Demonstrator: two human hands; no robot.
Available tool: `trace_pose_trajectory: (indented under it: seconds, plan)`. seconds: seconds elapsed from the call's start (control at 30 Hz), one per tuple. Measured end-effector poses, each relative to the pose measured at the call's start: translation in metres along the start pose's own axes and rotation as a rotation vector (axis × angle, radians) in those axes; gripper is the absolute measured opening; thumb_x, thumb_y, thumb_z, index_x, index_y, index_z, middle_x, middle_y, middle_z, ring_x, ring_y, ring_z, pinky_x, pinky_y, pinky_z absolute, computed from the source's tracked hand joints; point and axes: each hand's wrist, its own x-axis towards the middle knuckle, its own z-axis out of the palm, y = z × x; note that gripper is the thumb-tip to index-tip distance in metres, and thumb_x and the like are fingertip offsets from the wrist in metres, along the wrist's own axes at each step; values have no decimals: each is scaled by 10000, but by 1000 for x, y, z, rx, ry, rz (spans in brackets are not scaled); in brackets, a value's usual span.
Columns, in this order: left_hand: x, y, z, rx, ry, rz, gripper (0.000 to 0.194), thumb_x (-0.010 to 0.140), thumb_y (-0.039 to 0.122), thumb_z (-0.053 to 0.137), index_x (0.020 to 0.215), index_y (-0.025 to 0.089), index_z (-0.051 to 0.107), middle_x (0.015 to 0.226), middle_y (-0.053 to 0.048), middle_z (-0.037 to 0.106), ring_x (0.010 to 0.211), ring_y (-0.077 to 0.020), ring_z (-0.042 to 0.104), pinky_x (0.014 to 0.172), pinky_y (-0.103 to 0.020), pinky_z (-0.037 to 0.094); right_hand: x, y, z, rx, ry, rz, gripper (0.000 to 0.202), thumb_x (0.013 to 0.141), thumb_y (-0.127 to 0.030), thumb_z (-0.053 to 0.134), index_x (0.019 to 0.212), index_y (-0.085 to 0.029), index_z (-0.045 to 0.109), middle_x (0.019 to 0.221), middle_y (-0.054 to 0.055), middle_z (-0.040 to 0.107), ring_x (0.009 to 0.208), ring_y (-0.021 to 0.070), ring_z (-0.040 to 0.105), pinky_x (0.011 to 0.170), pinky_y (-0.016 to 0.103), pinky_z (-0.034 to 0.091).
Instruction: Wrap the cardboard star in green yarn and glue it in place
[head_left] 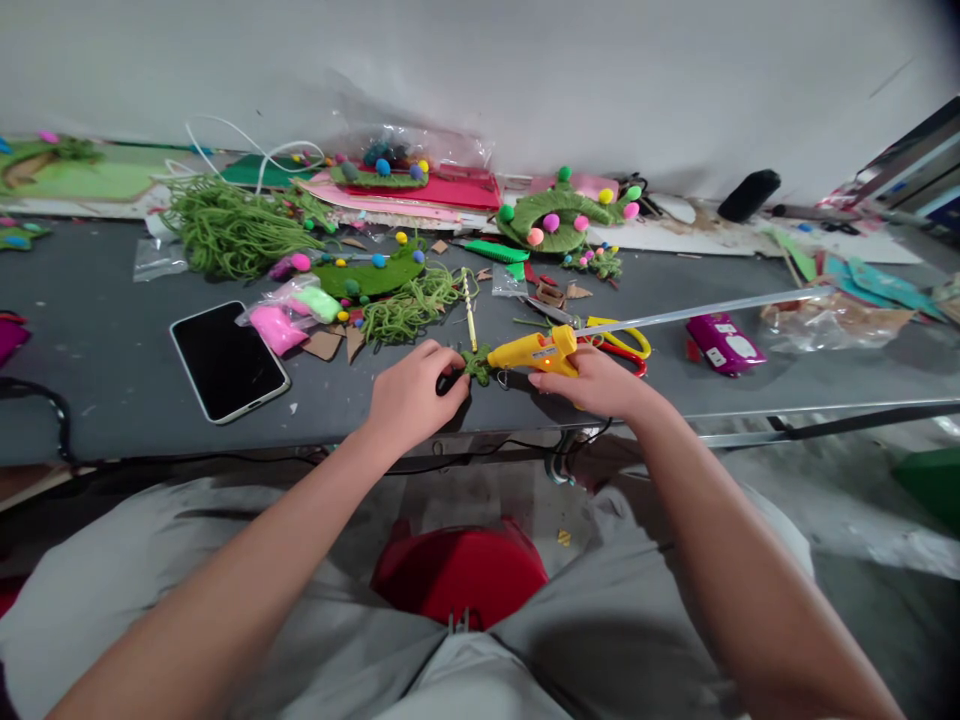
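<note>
Holding the yellow glue gun [534,350], the right hand [592,382] closes around its handle. The left hand [420,392] pinches the small green piece [477,366] at the gun's nozzle, near the table edge.

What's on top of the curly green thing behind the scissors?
Fuzzy balls: green, purple, pink and yellow ones. The curly green thing hides what's underneath, so that can't be seen.

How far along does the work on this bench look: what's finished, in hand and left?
Apparently midway. The curved green piece with coloured balls looks done. The left hand steadies a small green piece at the nozzle of the glue gun, held by the right hand. Gluing that piece seems left; loose green yarn may be spare.
</note>
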Motion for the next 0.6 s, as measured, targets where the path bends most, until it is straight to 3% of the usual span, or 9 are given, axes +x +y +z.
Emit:
trace_pose_trajectory:
  seconds: [0.27,0.4,0.5,0.6]
  plan:
    - [-1,0,0,-7,5,4,331,1020,409,643,1255,176,656,1254,-100,675,1060,-212,681,916,-421,610,-2,3,-7,65,37,-39,314,862,-497,678,787,-199,738,804,64,762,769,238,693,742,362,563]
    - [-1,1,-2,-15,0,-3,327,1020,408,643,1247,174,658,1246,-98,677,1052,-210,682,909,-416,611,-5,9,-17,125,91,-35,368,858,-543,673,834,-185,753,863,73,777,761,223,707,720,341,577]
    - [-1,1,-3,-22,1,-14,314,1021,410,641,1228,175,664,1227,-94,682,1033,-203,683,899,-406,611,-10,16,-31,141,194,0,431,863,-601,677,905,-178,746,868,76,764,726,203,683,674,318,559]
    - [-1,1,-2,-33,11,-19,300,1017,414,645,1192,170,672,1191,-87,688,1009,-196,679,887,-399,606,-13,29,-49,87,381,82,468,871,-634,683,887,-168,720,800,68,715,701,198,632,669,328,526]
